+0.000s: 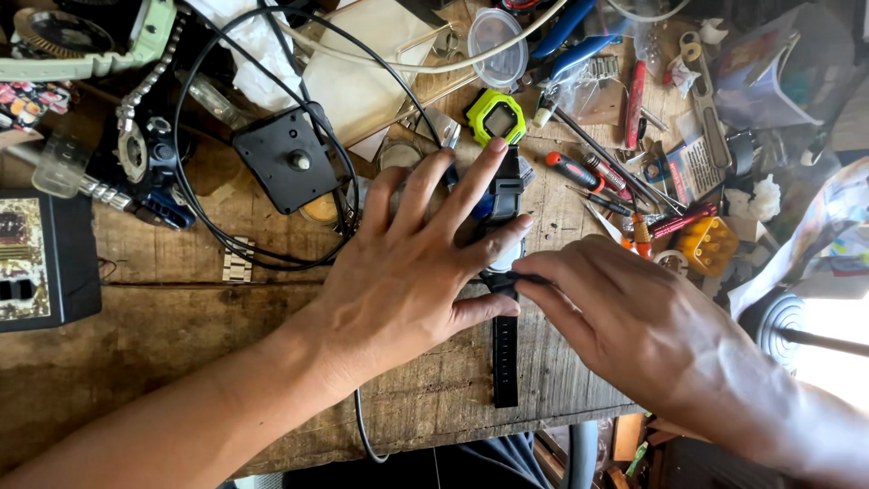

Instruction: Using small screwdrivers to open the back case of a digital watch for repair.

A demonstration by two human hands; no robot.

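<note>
A black wristwatch [504, 358] with a long black strap lies lengthwise on a worn wooden workbench [163, 335]. My left hand [412, 263] presses flat on it, fingers spread over the watch case, which is mostly hidden. My right hand [625, 317] comes in from the right, thumb and forefinger pinched on a thin dark tool [529, 277] whose tip meets the side of the case. The lower strap runs toward the bench's front edge.
A lime-green watch case [495, 118] sits beyond my fingers. Small screwdrivers [588, 174], a black clock movement [290, 158], black cable [195, 217], a clear tub [498, 41], a yellow part [711, 243] and a dark box [41, 263] crowd the bench.
</note>
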